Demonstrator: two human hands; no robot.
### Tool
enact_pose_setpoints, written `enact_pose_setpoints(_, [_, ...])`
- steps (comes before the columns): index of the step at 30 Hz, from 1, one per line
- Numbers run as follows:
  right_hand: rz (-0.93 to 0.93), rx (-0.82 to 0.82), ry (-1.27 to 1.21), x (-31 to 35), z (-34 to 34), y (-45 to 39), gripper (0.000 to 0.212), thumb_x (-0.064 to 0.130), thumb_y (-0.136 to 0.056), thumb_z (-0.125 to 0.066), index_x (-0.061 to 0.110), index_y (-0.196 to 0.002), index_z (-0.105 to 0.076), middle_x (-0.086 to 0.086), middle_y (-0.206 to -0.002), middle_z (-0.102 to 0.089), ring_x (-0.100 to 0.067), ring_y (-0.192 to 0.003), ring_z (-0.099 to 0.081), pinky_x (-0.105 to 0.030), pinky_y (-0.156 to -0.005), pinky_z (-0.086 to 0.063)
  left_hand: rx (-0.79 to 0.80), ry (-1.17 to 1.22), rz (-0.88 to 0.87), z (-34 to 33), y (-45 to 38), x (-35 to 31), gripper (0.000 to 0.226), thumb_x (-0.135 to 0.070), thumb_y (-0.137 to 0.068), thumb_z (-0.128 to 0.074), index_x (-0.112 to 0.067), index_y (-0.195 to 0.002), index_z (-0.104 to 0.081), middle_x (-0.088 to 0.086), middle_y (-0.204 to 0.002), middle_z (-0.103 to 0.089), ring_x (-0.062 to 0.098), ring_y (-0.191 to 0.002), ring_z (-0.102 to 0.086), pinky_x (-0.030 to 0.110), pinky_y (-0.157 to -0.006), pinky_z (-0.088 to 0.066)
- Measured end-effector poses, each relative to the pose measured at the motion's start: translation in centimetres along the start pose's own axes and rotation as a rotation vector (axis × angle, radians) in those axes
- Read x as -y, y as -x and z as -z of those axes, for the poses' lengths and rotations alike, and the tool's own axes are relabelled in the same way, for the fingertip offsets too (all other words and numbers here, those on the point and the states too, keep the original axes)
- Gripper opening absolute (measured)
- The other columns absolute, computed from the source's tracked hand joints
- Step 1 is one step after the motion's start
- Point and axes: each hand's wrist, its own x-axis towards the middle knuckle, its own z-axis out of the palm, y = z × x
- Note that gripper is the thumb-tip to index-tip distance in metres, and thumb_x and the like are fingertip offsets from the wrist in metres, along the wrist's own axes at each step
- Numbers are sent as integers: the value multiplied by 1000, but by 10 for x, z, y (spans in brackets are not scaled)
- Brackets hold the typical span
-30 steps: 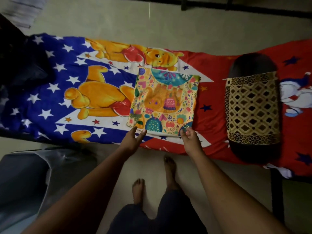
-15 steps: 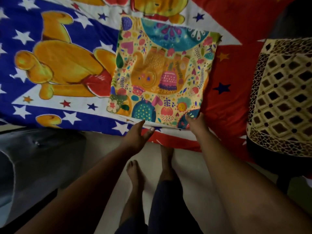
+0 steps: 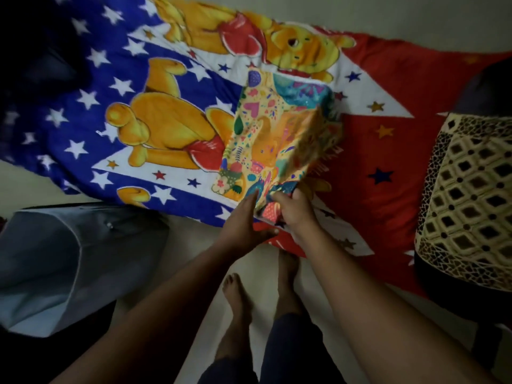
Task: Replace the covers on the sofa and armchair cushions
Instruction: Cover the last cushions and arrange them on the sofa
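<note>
a flat, square cushion cover in pale yellow fabric printed with bright flowers, hearts and an orange animal [image 3: 266, 139] is lying on a bed sheet of blue, red and white cloth patterned with stars and yellow cartoon bears [image 3: 138, 128]. the cover's near right corner is lifting off the sheet and folding over, so its right side is standing up in a crumpled ridge while its left side and far edge are lying flat.

the right hand [image 3: 293, 212] is curling its fingers round that near corner, pinching the fabric and holding it clear of the sheet. the left hand [image 3: 243, 223] is sitting just beside it with straight fingers spread flat, its fingertips [image 3: 253, 194] touching the cover's near edge and its thumb pointing toward the right wrist; it is gripping nothing.

well apart on the right, a long bolster with dark ends and a cream-and-brown diamond-lattice cover [image 3: 468, 198] is lying across the red part of the sheet. on the left, below the sheet's edge, a pale grey fabric-covered shape [image 3: 69, 259] is showing. two bare feet [image 3: 235, 297] are standing on the light floor [image 3: 182, 250] between the forearms.
</note>
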Motion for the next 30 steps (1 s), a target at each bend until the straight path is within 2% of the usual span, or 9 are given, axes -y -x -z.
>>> enact_pose_setpoints(2, [47, 102, -79, 15, -22, 34, 26, 14, -83, -67, 8, -109, -70, -13, -104, -75, -28, -98, -72, -42, -87, -56, -104, -17, -62, 18, 20, -16, 90, -34, -81, -82, -21, -155, -33, 4, -149, -51, 19, -132, -51, 33, -100, -47])
enact_pose_setpoints(5, [81, 184, -135, 30, -40, 88, 15, 7, -91, -63, 12, -104, -70, -8, -97, -74, -18, -87, -71, -30, -76, -58, -362, -75, -29, 48, 62, -29, 51, -14, -88, -66, -20, -138, -57, 4, -124, -70, 22, -111, -65, 24, -79, -42])
enact_pose_setpoints(8, [158, 199, -136, 39, -48, 140, 19, 13, -102, -54, 7, -112, -68, -9, -102, -73, -16, -87, -70, -28, -77, -55, -478, 75, 17, 77, 112, -23, 43, -3, -84, -63, -19, -124, -70, 1, -113, -75, 16, -104, -68, 23, -80, -49])
enact_pose_setpoints(10, [264, 246, -30, 42, -51, 176, 23, 27, -104, -52, 15, -117, -67, 3, -109, -73, -6, -99, -69, -22, -86, -53, -536, 200, 30, 96, 154, -20, 38, 3, -86, -59, -14, -117, -72, -1, -107, -75, 11, -97, -68, 16, -80, -52])
enact_pose_setpoints(12, [366, 330, 93, 40, -59, 213, 25, 33, -102, -52, 19, -119, -65, 9, -112, -71, -3, -105, -66, -19, -91, -52, -600, 229, 46, 110, 197, -14, 30, 1, -90, -58, -10, -113, -73, -2, -98, -72, 9, -88, -65, 7, -70, -45])
enact_pose_setpoints(16, [508, 457, 454, 10, -87, 272, 38, 39, -94, -67, 30, -127, -53, 17, -117, -61, 8, -106, -58, -23, -95, -52, -656, 203, 81, 126, 286, 20, 30, -18, -86, -70, -17, -116, -71, -1, -104, -73, 15, -92, -67, 28, -77, -52])
enact_pose_setpoints(21, [795, 463, 857, -43, -138, 359, 90, 68, -73, -75, 22, -142, -40, -2, -137, -50, -17, -121, -49, -40, -100, -46, -729, 158, 60, 120, 414, 76, 23, -38, -82, -70, -27, -102, -75, -6, -93, -76, 13, -88, -70, 33, -74, -53])
enact_pose_setpoints(26, [993, 402, 1242, -112, -193, 451, 60, 60, -90, -55, 21, -134, -45, -2, -132, -50, -24, -121, -52, -41, -98, -46, -884, 382, 62, 97, 550, 143, 28, -44, -95, -64, -20, -99, -79, -2, -90, -76, 9, -82, -69, 33, -73, -56])
enact_pose_setpoints(30, [1016, 501, 1273, -170, -237, 505, 17, 43, -94, -60, 32, -108, -60, 6, -113, -65, -13, -97, -61, -33, -81, -52, -1223, 665, 145, 66, 673, 205, 42, -59, -90, -55, -30, -66, -71, -11, -63, -66, 4, -61, -58, 32, -60, -48])
